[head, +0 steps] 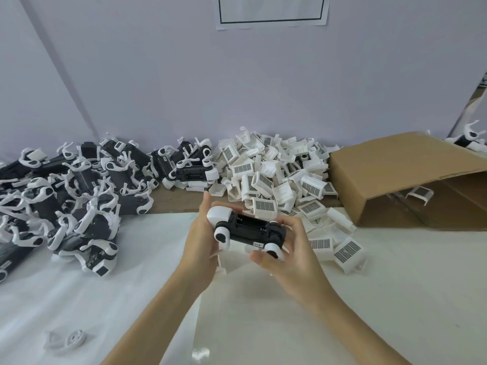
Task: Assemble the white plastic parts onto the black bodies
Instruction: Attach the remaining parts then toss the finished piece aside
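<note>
I see both hands gripping one black body (250, 229) above the table (395, 285); left hand (200, 241) and right hand (287, 248) curl round its ends (white parts (276, 177) heaped behind).

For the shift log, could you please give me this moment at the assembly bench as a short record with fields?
In hand: black body with white pieces at its corners
Left hand: grips the body's left end
Right hand: grips the body's right end
Left of table: pile of black bodies with white arms
Centre back: heap of white plastic parts
Right: cardboard box lying on its side, open
Wall: paper sheet
</note>
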Demonstrator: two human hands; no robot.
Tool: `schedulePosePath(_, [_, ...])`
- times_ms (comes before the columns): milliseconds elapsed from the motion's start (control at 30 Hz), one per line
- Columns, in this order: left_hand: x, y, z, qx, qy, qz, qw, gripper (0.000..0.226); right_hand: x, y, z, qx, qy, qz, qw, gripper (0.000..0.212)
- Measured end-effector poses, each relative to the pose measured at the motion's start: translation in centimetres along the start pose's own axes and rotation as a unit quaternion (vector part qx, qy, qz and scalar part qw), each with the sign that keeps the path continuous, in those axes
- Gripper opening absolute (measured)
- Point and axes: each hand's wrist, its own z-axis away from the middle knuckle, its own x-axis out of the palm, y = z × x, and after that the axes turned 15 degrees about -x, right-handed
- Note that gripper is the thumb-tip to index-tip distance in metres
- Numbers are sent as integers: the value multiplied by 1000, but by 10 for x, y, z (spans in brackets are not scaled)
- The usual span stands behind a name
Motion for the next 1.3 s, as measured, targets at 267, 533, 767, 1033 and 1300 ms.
schedulePosePath(267, [12, -15, 2, 188, 133, 5, 973, 64, 5, -5, 3, -54, -53, 149, 986, 89])
schedulePosePath(533, [-19, -4, -14, 87, 251, 169, 949, 66, -20, 5, 3, -76, -172, 263, 946, 48])
schedulePosePath(767, [-34, -3, -22, 41, 245, 172, 953, 54, -23, 24, -2, -83, -173, 417, 888, 52])
schedulePosePath(1033, [-28, -5, -24, 26, 222, 176, 959, 54, -30, 19, -3, -78, -135, 456, 876, 14])
schedulePosePath(1300, [-21, -6, -20, 34, 221, 149, 963, 49, -35, 4, -9, -100, -21, 310, 945, 12])
